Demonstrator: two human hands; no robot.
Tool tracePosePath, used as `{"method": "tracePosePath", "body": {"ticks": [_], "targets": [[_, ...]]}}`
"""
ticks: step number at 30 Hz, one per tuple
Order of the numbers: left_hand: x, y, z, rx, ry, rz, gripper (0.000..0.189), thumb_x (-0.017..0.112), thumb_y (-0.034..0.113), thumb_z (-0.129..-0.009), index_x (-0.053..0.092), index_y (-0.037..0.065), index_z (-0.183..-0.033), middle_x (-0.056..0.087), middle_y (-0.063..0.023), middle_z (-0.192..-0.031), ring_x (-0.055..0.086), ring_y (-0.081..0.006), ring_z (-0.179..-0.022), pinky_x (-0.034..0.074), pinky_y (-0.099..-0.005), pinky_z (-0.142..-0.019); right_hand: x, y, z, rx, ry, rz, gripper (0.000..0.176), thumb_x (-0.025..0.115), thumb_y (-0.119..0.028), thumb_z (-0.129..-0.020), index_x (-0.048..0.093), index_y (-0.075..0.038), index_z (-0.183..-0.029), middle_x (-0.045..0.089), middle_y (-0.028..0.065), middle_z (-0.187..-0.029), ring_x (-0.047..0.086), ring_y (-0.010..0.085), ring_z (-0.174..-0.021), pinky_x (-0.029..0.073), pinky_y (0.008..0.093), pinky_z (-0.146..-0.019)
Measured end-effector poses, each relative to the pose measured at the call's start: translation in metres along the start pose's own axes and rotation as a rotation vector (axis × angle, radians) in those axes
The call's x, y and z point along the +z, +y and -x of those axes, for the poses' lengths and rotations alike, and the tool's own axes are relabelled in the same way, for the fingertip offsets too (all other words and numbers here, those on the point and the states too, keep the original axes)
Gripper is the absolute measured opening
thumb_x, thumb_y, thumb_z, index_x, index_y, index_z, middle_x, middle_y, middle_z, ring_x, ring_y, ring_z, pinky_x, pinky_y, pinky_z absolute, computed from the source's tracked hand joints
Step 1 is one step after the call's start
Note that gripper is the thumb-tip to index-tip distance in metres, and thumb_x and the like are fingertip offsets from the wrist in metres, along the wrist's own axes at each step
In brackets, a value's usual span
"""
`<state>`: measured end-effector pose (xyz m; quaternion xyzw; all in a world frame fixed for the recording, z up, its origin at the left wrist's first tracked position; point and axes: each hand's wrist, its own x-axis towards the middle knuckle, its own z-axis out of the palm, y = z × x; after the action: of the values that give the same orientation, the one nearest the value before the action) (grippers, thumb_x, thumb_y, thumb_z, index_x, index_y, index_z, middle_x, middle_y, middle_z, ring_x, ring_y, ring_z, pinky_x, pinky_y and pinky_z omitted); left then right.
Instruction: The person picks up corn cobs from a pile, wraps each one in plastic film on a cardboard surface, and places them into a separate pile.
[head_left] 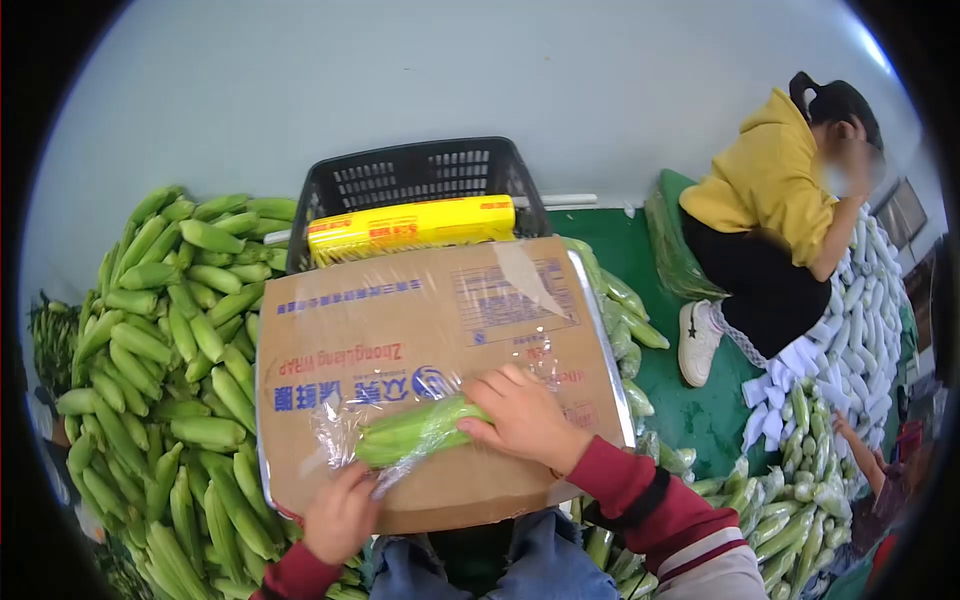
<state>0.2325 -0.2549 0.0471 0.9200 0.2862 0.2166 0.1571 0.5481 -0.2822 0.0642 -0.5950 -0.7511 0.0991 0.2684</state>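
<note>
My right hand was closed over one end of the long, green-husked corn cob, seemingly to steady it on the flat brown cardboard box — my left hand met the clear, crinkled plastic film — whether pinching, I couldn't tell.

A printed cardboard top carries one green ear of corn, lying crosswise near the front edge — clear film spreads beside it and partly over it. To the right, a green floor bears wrapped corn, a green seat and a person's white shoe.
</note>
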Motion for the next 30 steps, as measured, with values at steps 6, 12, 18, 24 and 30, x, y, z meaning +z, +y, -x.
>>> {"method": "tracePosePath", "body": {"ticks": [6,12,18,24,30], "targets": [[-0.033,0.0,-0.111,-0.029,0.071,-0.244,0.029,0.06,-0.005,-0.075,0.057,-0.002,-0.104,0.06,-0.0203,-0.098,0.056,-0.0385,-0.09,0.048,-0.0447,-0.076,0.029,0.014,-0.01,-0.121,0.205,-0.09,0.03,0.065,-0.033,-0.085,0.062,-0.004,-0.091,0.056,0.0136,-0.102,0.053,0.0336,-0.099,0.048,0.0421,-0.082],[-0.018,-0.011,-0.112,-0.139,-0.331,-0.023,0.036,0.057,0.002,-0.082,0.054,-0.001,-0.118,0.062,-0.0203,-0.086,0.06,-0.0407,-0.076,0.045,-0.0503,-0.072,0.025,0.006,-0.012,0.11,0.051,-0.003,0.045,0.054,-0.043,-0.092,0.066,-0.002,-0.076,0.06,0.0175,-0.087,0.059,0.0358,-0.084,0.05,0.0431,-0.076],[-0.014,0.065,-0.059,-0.104,-0.437,-0.241,0.068,0.053,0.035,-0.093,0.03,-0.003,-0.145,0.038,-0.0306,-0.143,0.038,-0.0463,-0.131,0.03,-0.0505,-0.109,0.011,-0.037,0.011,0.281,-0.196,-0.177,0.043,0.056,-0.04,-0.091,0.065,-0.002,-0.074,0.061,0.0169,-0.09,0.06,0.0338,-0.086,0.049,0.0425,-0.079],[0.007,-0.037,-0.134,-0.259,-0.242,-0.25,0.051,0.051,0.013,-0.093,0.041,-0.004,-0.14,0.03,-0.0272,-0.15,0.025,-0.0383,-0.143,0.024,-0.0426,-0.115,0.035,-0.03,-0.024,-0.251,0.218,0.194,0.044,0.071,-0.039,-0.075,0.06,-0.005,-0.1,0.058,0.0109,-0.109,0.051,0.0265,-0.107,0.039,0.0421,-0.095],[-0.004,-0.073,-0.213,-0.104,-0.5,-0.533,0.072,0.072,0.025,-0.075,0.045,-0.006,-0.134,0.049,-0.0271,-0.133,0.049,-0.0419,-0.123,0.038,-0.0461,-0.105,0.064,0.002,-0.089,-0.174,-0.039,0.275,0.068,0.082,-0.055,-0.048,0.067,-0.004,-0.09,0.067,0.0117,-0.092,0.063,0.0276,-0.091,0.047,0.0404,-0.082]]}}
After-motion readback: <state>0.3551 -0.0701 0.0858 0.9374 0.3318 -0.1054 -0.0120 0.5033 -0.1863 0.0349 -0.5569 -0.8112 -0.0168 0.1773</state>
